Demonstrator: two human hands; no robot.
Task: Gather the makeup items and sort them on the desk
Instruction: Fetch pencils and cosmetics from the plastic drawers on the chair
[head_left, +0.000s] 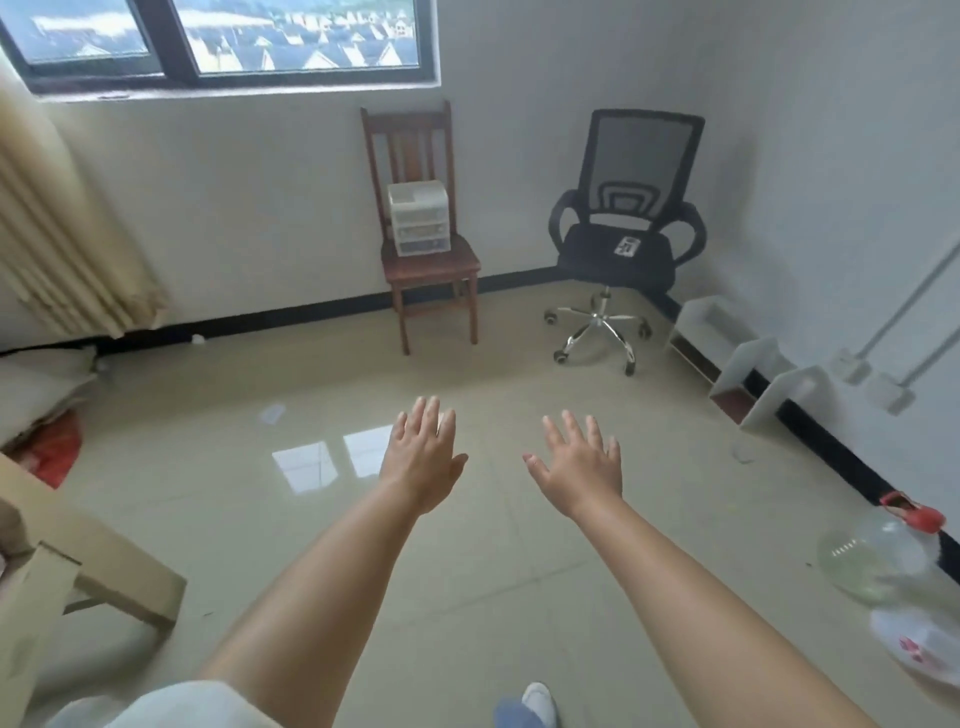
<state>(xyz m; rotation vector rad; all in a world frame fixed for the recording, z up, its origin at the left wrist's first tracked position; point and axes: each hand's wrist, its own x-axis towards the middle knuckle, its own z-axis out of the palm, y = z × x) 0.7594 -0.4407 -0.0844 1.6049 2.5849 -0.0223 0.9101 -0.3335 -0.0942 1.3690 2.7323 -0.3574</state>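
Observation:
Both my arms stretch forward over the tiled floor. My left hand (422, 457) and my right hand (579, 462) are held out with fingers straight and spread, holding nothing. A small white plastic drawer unit (418, 218) with three drawers stands on the seat of a brown wooden chair (429, 270) against the far wall, well beyond both hands. A small black-and-white item (627, 245) lies on the seat of a black office chair (626, 244) to its right. No makeup item is clearly visible, and no desk top shows.
A beige wooden piece of furniture (78, 566) stands at the near left. White shelf pieces (748, 364) lean along the right wall. A large clear bottle with a red cap (883, 551) stands at the near right. A curtain (62, 228) hangs at the left under the window.

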